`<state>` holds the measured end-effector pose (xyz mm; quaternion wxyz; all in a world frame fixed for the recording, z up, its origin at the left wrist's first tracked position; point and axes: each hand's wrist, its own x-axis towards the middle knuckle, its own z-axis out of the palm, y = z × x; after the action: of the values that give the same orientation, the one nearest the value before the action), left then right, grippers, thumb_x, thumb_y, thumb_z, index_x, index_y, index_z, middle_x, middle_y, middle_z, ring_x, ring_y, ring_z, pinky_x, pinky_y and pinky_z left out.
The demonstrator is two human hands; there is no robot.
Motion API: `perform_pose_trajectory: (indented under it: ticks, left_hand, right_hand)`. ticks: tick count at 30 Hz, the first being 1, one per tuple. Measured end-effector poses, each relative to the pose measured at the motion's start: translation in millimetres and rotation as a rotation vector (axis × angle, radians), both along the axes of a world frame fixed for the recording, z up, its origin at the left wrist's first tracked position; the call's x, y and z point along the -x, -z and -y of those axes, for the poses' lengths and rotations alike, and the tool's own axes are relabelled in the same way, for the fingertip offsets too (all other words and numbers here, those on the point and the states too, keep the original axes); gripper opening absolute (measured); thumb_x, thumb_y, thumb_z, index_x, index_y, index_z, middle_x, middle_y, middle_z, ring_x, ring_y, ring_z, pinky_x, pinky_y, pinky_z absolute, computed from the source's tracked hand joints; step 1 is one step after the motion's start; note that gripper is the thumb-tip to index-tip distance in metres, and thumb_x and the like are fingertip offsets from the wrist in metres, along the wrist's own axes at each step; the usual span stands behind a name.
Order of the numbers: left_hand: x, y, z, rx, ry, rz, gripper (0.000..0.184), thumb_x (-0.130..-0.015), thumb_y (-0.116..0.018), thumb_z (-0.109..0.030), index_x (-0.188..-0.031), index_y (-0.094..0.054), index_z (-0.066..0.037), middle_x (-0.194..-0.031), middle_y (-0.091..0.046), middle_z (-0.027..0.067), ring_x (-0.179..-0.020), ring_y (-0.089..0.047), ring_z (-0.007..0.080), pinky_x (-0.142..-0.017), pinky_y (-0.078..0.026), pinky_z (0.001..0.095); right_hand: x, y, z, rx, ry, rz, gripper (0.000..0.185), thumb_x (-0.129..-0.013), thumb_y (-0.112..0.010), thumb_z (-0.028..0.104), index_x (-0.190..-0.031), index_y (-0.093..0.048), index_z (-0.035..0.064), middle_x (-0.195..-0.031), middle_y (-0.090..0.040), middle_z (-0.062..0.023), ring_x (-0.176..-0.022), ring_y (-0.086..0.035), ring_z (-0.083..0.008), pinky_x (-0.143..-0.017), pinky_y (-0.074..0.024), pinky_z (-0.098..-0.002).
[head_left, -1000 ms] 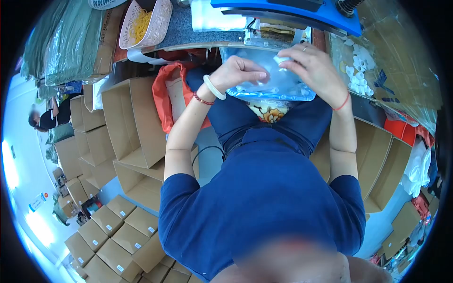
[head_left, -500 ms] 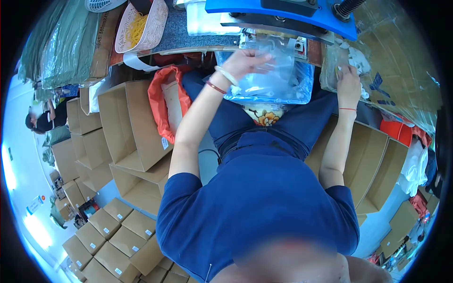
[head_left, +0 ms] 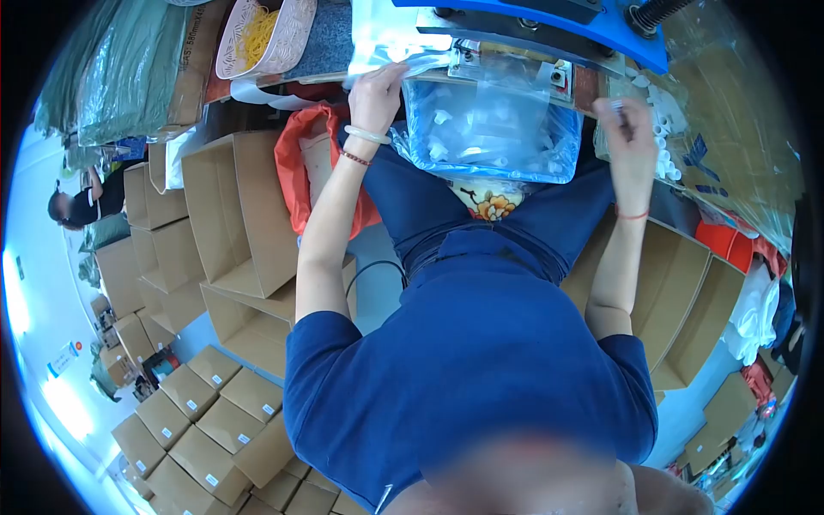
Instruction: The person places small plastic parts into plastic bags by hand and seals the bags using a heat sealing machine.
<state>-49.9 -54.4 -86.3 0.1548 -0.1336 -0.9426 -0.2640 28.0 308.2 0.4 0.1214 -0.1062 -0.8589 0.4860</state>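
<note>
My left hand (head_left: pixel 375 101) is at the bench edge, its fingers closed on the near edge of a clear plastic bag (head_left: pixel 390 51) in a flat stack. My right hand (head_left: pixel 628 129) is blurred beside the white tubular pieces (head_left: pixel 665 129) at the right; its fingers are curled, and what they hold, if anything, cannot be made out. Between my hands, a blue-lined bin (head_left: pixel 562 159) over my lap holds several small white pieces (head_left: pixel 439 152) and clear plastic. Above it is the blue press (head_left: pixel 532 21) with a metal fixture (head_left: pixel 560 77).
A pink-white basket (head_left: pixel 296 39) of yellow bands stands at the upper left. Below it is a red bag (head_left: pixel 296 172). Open cardboard boxes (head_left: pixel 257 215) stand at the left, closed boxes (head_left: pixel 206 459) lower down. Another person (head_left: pixel 86 206) is at the far left.
My left hand has moved left from over the bin to the plastic bags. My right hand went from the bin to the white pieces and has shifted slightly since. The view has shifted a little.
</note>
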Motion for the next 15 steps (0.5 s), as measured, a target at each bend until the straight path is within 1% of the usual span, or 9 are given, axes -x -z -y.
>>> perform_pose_trajectory:
  ticks: [1,2,3,5,7,9,12,13,15]
  left_hand:
    - [-9.3,-13.9,-7.7,-0.12,-0.062,0.171,0.017,-0.086,-0.066,-0.013,-0.1,-0.074,-0.008,-0.096,-0.073,0.0099,-0.091,-0.071,0.0188,-0.078,-0.052,0.0297]
    - [-13.2,-20.3,-13.5,-0.296,-0.033,0.219,0.017,-0.084,-0.071,-0.011,-0.098,-0.074,-0.003,-0.089,-0.074,0.0089,-0.08,-0.07,0.0125,-0.07,-0.052,0.024]
    - [-17.3,-25.2,-18.6,-0.294,-0.03,0.219,0.017,-0.084,-0.071,-0.011,-0.098,-0.074,-0.003,-0.089,-0.074,0.0089,-0.08,-0.07,0.0125,-0.07,-0.052,0.024]
    - [-26.4,-35.4,-26.6,-0.712,0.051,0.518,0.017,-0.082,-0.074,-0.007,-0.098,-0.073,0.001,-0.089,-0.073,0.0056,-0.08,-0.066,0.0078,-0.073,-0.051,0.0214]
    - [-35.8,-50.9,-36.0,-0.684,0.091,0.54,0.018,-0.083,-0.074,-0.004,-0.098,-0.072,0.004,-0.09,-0.072,0.0036,-0.08,-0.063,0.0071,-0.074,-0.051,0.0197]
    - [-41.9,-62.1,-48.6,-0.778,0.171,0.67,0.019,-0.083,-0.073,-0.004,-0.101,-0.072,0.003,-0.09,-0.072,0.0037,-0.081,-0.063,0.0062,-0.075,-0.05,0.0192]
    - [-48.1,-81.4,-64.6,-0.744,0.245,0.679,0.019,-0.084,-0.072,-0.005,-0.101,-0.072,0.002,-0.091,-0.071,0.0037,-0.081,-0.062,0.0058,-0.074,-0.05,0.0185]
    - [-47.6,-85.2,-63.9,-0.627,0.269,0.684,0.019,-0.085,-0.072,-0.007,-0.102,-0.072,0.002,-0.094,-0.072,0.0047,-0.081,-0.062,0.006,-0.074,-0.05,0.0201]
    - [-46.8,-87.9,-65.2,-0.692,0.338,0.801,0.019,-0.086,-0.071,-0.009,-0.101,-0.072,0.002,-0.094,-0.072,0.0055,-0.081,-0.063,0.0065,-0.075,-0.05,0.0211]
  right_hand:
    - [-6.4,-4.2,14.3,0.034,-0.112,0.018,0.027,-0.087,-0.071,0.016,-0.112,-0.066,0.008,-0.098,-0.066,-0.0049,-0.077,-0.056,-0.011,-0.075,-0.0462,-0.0238]
    - [-11.4,-3.5,28.9,0.069,-0.221,0.036,0.025,-0.086,-0.071,0.014,-0.109,-0.067,0.0073,-0.099,-0.066,-0.0037,-0.077,-0.054,-0.0104,-0.075,-0.0459,-0.0235]
    - [-13.3,6.6,41.8,0.08,-0.308,-0.011,0.024,-0.086,-0.071,0.013,-0.109,-0.068,0.0072,-0.1,-0.066,-0.0025,-0.078,-0.055,-0.0098,-0.076,-0.0462,-0.0235]
    - [-15.2,12.9,60.9,0.074,-0.429,-0.013,0.022,-0.086,-0.07,0.01,-0.108,-0.068,0.0055,-0.103,-0.066,-0.0024,-0.08,-0.056,-0.0096,-0.076,-0.0471,-0.0235]
    - [-11.1,-8.5,68.9,0.195,-0.394,-0.079,0.024,-0.084,-0.072,0.009,-0.108,-0.068,0.003,-0.104,-0.067,-0.0059,-0.081,-0.059,-0.0118,-0.076,-0.0476,-0.0235]
    - [-5.0,-38.7,70.7,0.154,-0.394,-0.165,0.026,-0.083,-0.073,0.007,-0.107,-0.068,0.0018,-0.104,-0.067,-0.0073,-0.083,-0.061,-0.0133,-0.075,-0.0479,-0.0237]
    - [7.1,-44.3,72.0,-0.08,-0.514,-0.317,0.023,-0.083,-0.071,0.007,-0.105,-0.068,0.0021,-0.098,-0.067,-0.0091,-0.085,-0.063,-0.0186,-0.075,-0.0496,-0.0289]
    - [12.0,-45.3,67.7,-0.082,-0.522,-0.32,0.023,-0.083,-0.071,0.007,-0.105,-0.068,0.0021,-0.098,-0.067,-0.0091,-0.085,-0.063,-0.0186,-0.075,-0.0496,-0.0289]
    - [16.5,-51.1,56.0,-0.272,-0.673,-0.296,0.021,-0.083,-0.069,0.009,-0.103,-0.067,0.0016,-0.097,-0.067,-0.0112,-0.086,-0.063,-0.0244,-0.077,-0.0497,-0.0331]
